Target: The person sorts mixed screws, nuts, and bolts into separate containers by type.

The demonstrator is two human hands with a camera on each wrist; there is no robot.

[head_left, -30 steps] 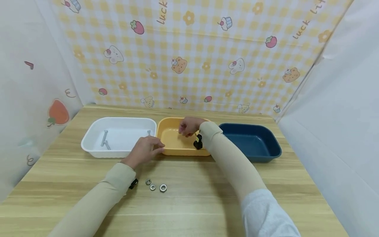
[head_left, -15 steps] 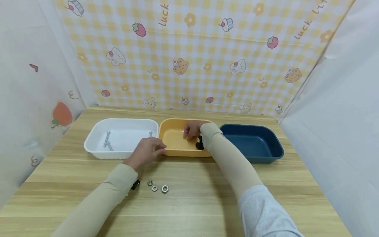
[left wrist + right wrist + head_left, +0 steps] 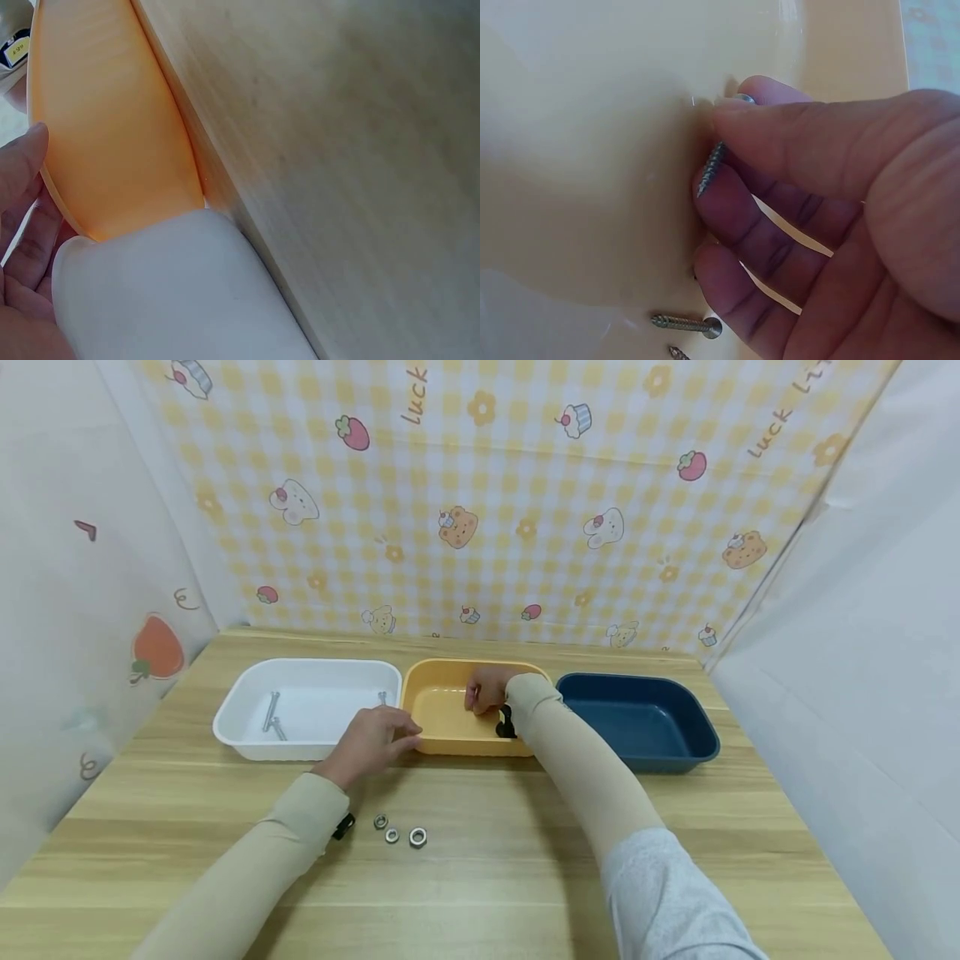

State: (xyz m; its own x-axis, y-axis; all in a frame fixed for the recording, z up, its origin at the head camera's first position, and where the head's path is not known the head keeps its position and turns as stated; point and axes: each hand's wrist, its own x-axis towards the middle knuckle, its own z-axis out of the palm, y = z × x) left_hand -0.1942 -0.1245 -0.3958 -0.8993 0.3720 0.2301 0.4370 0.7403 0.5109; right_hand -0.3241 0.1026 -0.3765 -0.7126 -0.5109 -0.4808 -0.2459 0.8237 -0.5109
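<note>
My right hand [image 3: 487, 687] is down inside the yellow bin [image 3: 450, 746]. Its thumb and index finger pinch a screw [image 3: 712, 169], whose threaded tip points down past the thumb. Below the curled fingers, another screw [image 3: 682, 323] lies on the bin floor, and part of one more screw [image 3: 678, 352] shows at the frame's lower edge. My left hand [image 3: 369, 742] holds the yellow bin's rim near its front left corner. In the left wrist view the thumb [image 3: 26, 154] lies at the rim and the other fingers reach behind it.
A white bin [image 3: 307, 750] with several bolts [image 3: 271, 712] stands against the yellow bin's left side. To its right is a dark blue bin [image 3: 637, 727]. Three hex nuts, including a larger nut [image 3: 417, 837], lie on the wooden table [image 3: 480, 893] in front.
The right hand has lowered slightly into the yellow bin, then stayed nearly still. The left hand keeps its place at the rim. The head view has shifted a little.
</note>
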